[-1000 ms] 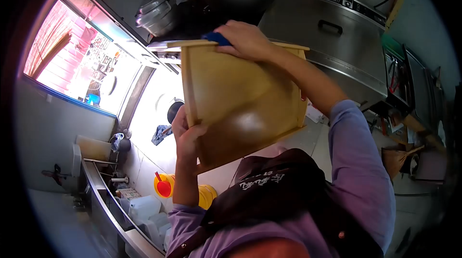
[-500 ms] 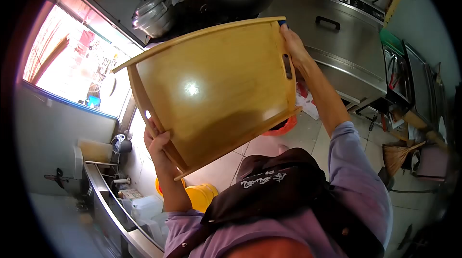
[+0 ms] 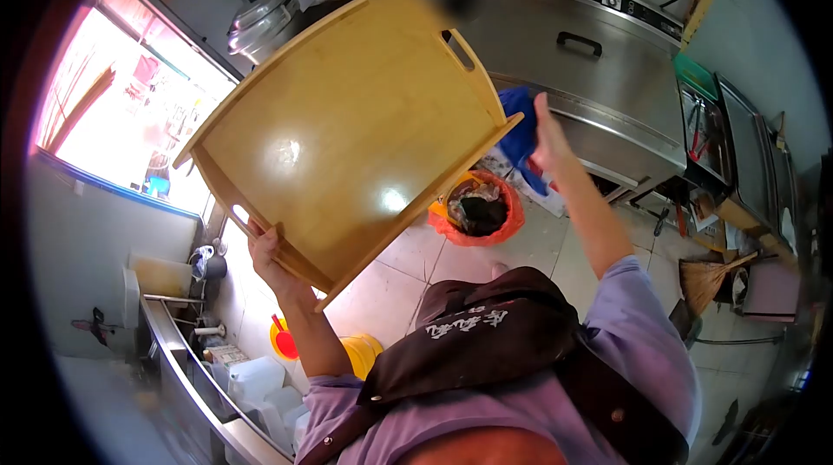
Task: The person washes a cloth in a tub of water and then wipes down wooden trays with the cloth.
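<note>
A yellowish wooden tray (image 3: 347, 109) with raised sides and cut-out handles is held up in front of me, tilted, its smooth inner face toward me. Fingers of my left hand (image 3: 267, 258) are closed around its left end, close to the handle slot. Off the tray's near right corner, my right hand (image 3: 552, 148) grips a blue cloth (image 3: 519, 131). The cloth hangs down in folds and is beside or against that corner; I cannot tell if it touches.
Below the tray, a trash bin with a red bag (image 3: 503, 226) stands on the tiled floor. A steel gas fryer (image 3: 573, 75) is ahead on the right. A lidded pot (image 3: 263, 24) sits at the back left. Yellow buckets (image 3: 357, 352) and a steel sink edge (image 3: 186, 365) are at lower left.
My right hand has left the tray's far right corner and moved down and nearer with the blue cloth. The tray has shifted left and turned, uncovering the bin.
</note>
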